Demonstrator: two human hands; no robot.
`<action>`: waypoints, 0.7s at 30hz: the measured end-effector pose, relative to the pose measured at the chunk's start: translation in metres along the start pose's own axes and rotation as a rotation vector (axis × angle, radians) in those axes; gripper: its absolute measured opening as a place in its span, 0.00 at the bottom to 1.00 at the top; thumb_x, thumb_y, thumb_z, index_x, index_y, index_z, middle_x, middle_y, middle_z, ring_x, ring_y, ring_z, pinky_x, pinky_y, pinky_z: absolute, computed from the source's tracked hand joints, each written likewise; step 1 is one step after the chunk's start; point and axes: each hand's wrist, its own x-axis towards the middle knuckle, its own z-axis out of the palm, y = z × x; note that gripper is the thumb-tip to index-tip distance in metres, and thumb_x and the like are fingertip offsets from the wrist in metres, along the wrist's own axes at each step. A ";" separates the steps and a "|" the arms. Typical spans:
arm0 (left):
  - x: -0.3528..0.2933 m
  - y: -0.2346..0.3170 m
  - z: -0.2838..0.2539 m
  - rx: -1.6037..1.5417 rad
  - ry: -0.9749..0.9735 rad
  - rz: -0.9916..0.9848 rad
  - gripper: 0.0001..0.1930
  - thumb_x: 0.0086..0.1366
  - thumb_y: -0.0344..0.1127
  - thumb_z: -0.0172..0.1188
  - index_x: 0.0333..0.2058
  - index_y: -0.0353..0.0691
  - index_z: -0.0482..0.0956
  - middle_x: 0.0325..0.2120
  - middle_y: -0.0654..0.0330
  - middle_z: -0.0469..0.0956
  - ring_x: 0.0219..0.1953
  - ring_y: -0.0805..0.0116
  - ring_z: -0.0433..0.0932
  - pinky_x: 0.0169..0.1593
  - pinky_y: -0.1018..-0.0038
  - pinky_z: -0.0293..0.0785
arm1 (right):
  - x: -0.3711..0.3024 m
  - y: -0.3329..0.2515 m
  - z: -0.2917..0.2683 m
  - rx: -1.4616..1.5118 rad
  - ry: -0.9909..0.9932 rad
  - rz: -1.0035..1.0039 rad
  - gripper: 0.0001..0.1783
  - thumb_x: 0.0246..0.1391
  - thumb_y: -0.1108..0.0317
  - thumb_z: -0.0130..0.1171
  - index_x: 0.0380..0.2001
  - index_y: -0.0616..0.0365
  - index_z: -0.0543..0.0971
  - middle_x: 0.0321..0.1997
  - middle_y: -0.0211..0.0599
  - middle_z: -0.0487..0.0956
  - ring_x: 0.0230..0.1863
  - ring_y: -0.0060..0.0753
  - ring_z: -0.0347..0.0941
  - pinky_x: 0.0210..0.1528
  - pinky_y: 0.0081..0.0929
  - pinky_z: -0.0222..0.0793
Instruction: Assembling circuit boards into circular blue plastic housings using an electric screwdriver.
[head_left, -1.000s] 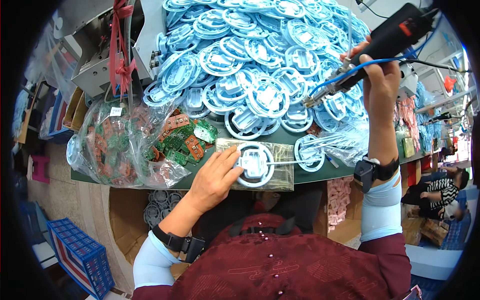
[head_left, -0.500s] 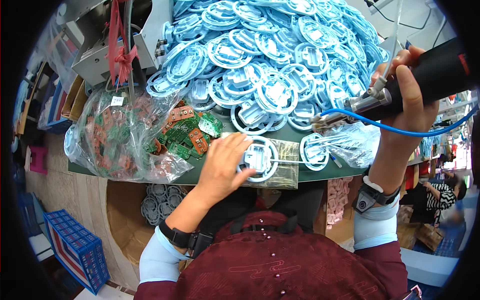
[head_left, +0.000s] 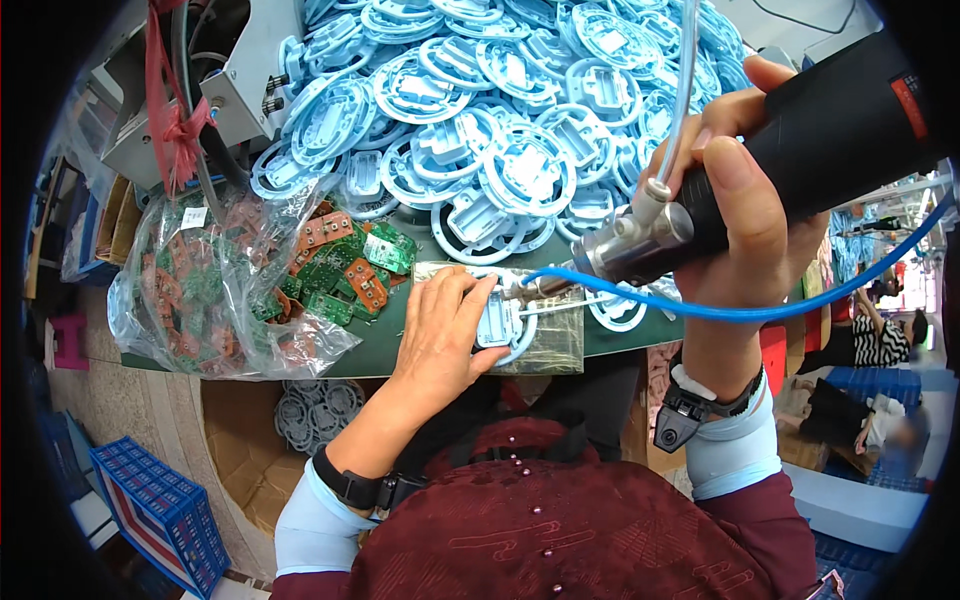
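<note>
My right hand is wrapped round a black automatic screwdriver, tilted so its metal nose points down and left. A blue hose and a clear tube join its front end. The tip is at the upper right of a light blue round plastic housing; whether it touches cannot be made out. My left hand grips this housing at its left side, thumb at the near edge and fingers at the far edge. The housing lies on a clear plastic-covered pad at the bench's front edge.
A large heap of light blue housings fills the bench's back. To the left lie green and orange circuit boards, many inside a clear bag. A grey metal machine stands behind them. Another housing lies right of the pad.
My right hand has brought the screwdriver left and down, its tip now at the housing. My left hand stays on the housing. The whole view has shifted slightly.
</note>
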 end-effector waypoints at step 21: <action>-0.019 0.004 0.004 -0.057 0.101 0.053 0.40 0.38 0.34 0.77 0.52 0.37 0.69 0.51 0.47 0.69 0.55 0.43 0.67 0.58 0.55 0.62 | 0.013 -0.018 -0.004 -0.069 -0.043 0.077 0.30 0.52 0.72 0.52 0.58 0.72 0.61 0.28 0.39 0.70 0.23 0.31 0.72 0.26 0.29 0.73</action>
